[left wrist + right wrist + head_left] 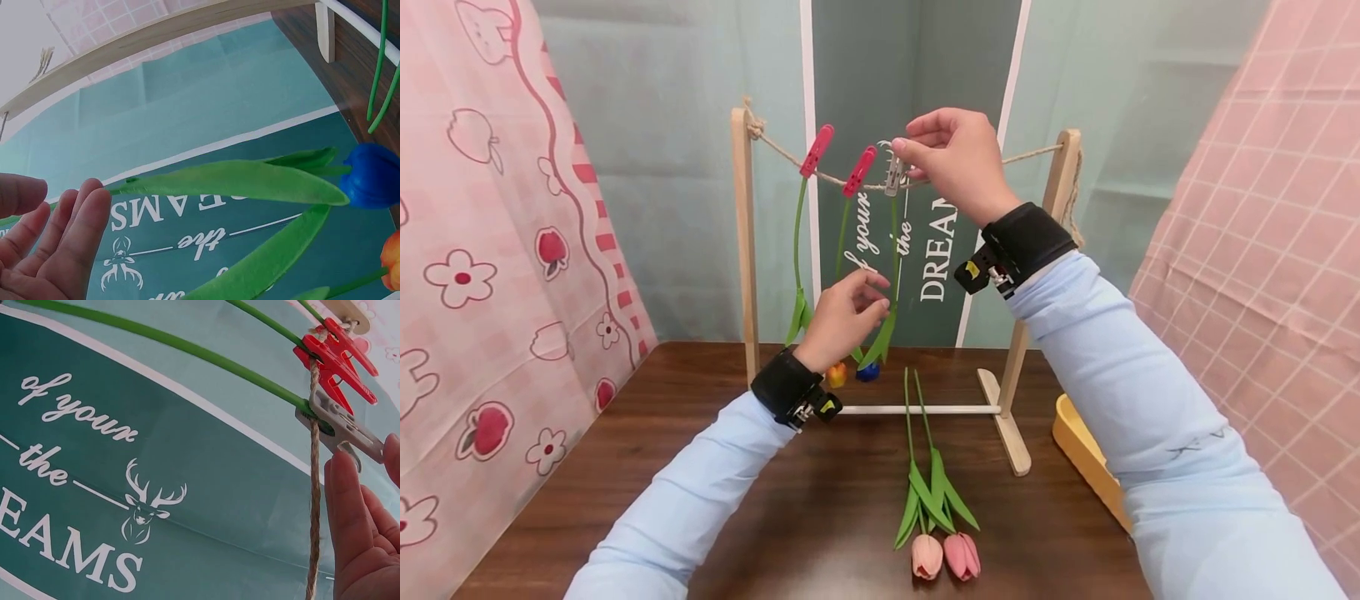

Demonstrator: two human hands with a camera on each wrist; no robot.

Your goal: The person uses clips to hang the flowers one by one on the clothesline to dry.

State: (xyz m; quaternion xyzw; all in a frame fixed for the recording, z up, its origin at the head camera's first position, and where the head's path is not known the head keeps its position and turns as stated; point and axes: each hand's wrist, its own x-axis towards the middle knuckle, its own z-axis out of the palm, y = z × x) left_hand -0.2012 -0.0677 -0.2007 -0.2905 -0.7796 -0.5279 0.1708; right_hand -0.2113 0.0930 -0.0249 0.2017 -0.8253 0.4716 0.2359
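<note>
A wooden rack point(743, 233) carries a twine line point(782, 152) with two red pegs point(816, 150) and a grey peg point(893, 177). Tulips hang head down from the pegs. My right hand point(906, 146) pinches the tail of the grey peg point(340, 425), which clamps a green stem point(187, 347) to the twine point(314, 506). My left hand point(880, 296) is lower, fingers relaxed point(69, 225), just touching that stem by its leaf point(237, 181). The blue tulip head point(372, 175) and an orange one point(837, 375) hang near the table.
Two pink tulips point(943, 554) lie on the dark wooden table point(737, 500) in front of the rack. A yellow tray point(1078, 446) sits at the right edge. A teal banner point(925, 233) stands behind, with pink curtains point(490, 250) on both sides.
</note>
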